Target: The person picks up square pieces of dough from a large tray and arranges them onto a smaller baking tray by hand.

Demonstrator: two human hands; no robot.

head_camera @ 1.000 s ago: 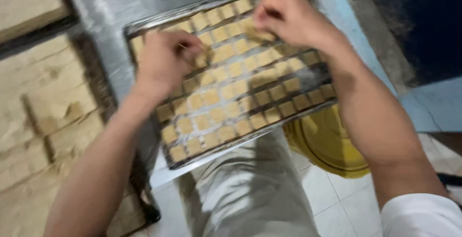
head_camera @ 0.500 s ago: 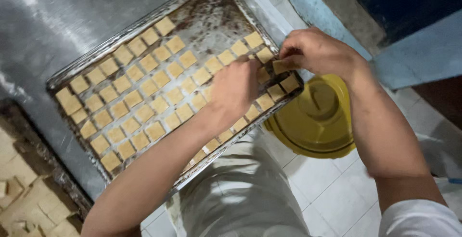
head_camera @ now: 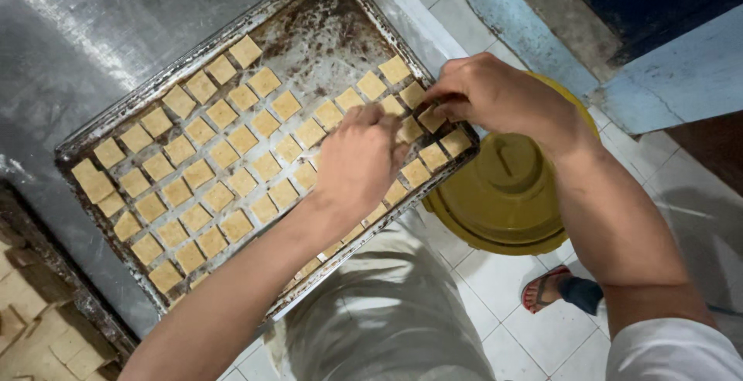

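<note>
A worn metal baking tray lies on a steel table and holds several rows of small square tan dough pieces. My left hand rests palm down over pieces near the tray's right end, fingers curled on them. My right hand reaches in at the tray's right corner, its fingertips pinching a square dough piece there. The tray's upper right area is bare and stained.
A steel table top carries the tray. A yellow lidded bucket stands on the white tiled floor under my right arm. Slabs of tan dough lie at the lower left. A sandalled foot shows on the tiles.
The view has shifted so the tray now lies further left. Both hands have moved toward the tray's right corner, and the right hand's fingers have closed on a piece there.
</note>
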